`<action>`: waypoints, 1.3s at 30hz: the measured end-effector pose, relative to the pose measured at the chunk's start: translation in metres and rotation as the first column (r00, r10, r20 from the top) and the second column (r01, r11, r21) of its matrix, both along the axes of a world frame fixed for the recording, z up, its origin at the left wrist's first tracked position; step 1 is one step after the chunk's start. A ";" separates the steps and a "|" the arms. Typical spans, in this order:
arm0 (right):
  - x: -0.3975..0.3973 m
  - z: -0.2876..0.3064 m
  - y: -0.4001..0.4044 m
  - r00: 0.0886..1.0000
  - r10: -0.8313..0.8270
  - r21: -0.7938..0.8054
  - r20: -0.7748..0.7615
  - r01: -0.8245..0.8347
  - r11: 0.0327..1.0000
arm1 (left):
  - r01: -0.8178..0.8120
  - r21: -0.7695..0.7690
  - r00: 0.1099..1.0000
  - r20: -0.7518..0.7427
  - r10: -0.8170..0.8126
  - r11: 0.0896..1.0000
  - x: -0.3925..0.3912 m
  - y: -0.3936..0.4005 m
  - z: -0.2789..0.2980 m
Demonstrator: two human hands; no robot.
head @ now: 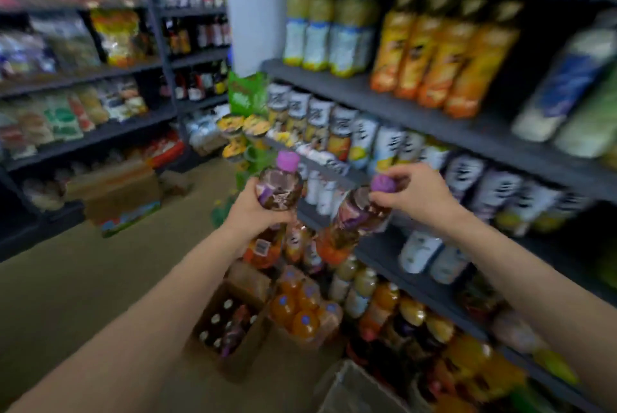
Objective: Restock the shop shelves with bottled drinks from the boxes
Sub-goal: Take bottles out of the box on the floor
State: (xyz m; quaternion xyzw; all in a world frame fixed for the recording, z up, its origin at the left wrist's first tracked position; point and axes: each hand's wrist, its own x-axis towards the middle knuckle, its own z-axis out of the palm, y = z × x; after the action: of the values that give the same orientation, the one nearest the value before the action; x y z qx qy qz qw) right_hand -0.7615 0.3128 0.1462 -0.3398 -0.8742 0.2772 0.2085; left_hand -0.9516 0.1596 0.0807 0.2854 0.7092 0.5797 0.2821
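Mid-frame, the left hand (248, 212) grips one purple-capped bottle (279, 190) round its middle while the right hand (419, 194) pinches another bottle (359, 215) by its cap.

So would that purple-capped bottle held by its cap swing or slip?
Probably. The right hand pinches only the cap, so the right bottle hangs tilted. It looks full, so likely heavy. The left hand grips the left bottle round its body, steadier.

Packed bottles (384, 145) block the shelf (417, 115); aisle floor (83, 279) lies open.
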 end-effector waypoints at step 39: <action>0.729 0.110 0.253 0.529 -0.771 0.203 -0.354 0.848 0.489 | 0.556 0.131 0.831 -0.068 -0.552 0.821 0.752 0.430 0.148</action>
State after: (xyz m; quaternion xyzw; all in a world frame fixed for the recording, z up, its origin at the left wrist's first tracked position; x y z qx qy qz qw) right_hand -0.0322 0.5660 0.2561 -0.6373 -0.6144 0.0197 0.4646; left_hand -0.1995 0.5899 0.2290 0.5065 0.5556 0.5187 0.4071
